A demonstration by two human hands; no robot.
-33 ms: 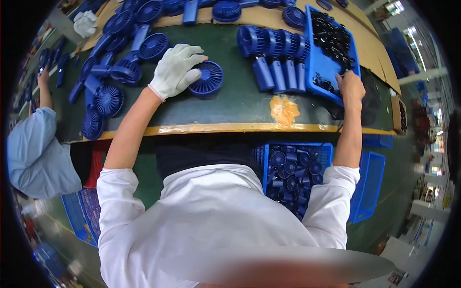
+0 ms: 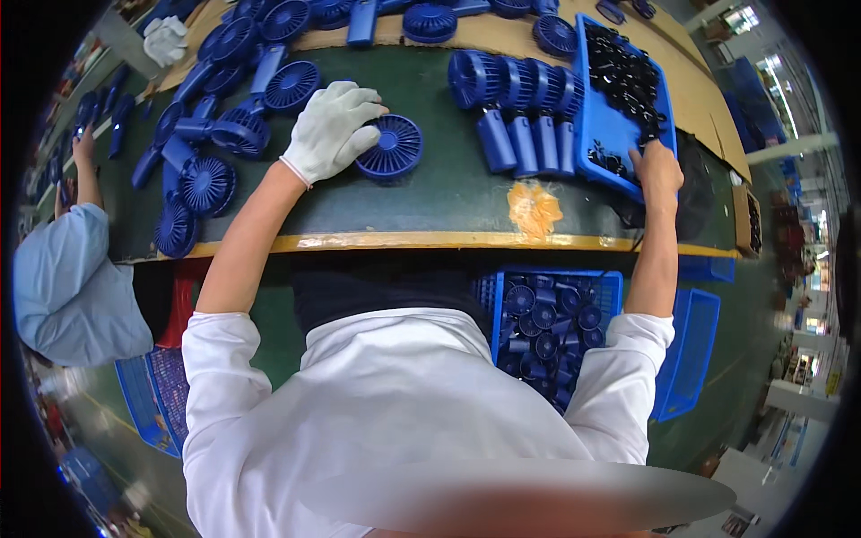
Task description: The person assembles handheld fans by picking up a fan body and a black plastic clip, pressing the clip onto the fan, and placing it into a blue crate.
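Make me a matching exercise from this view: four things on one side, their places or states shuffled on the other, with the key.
1. Left hand
2. Right hand
3. Row of four fans
4. Basket

A. Below the table, holding dark blue fans
B. Bare, at the blue tray
C. Just left of the tray
D. Gloved, at a single blue fan

Pairs: 1-D, 2-B, 3-C, 4-A

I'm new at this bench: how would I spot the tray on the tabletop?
On the green table, look right, just past the row of dark-blue fans. The tray stands there, lighter blue than those fans and holding small black parts.
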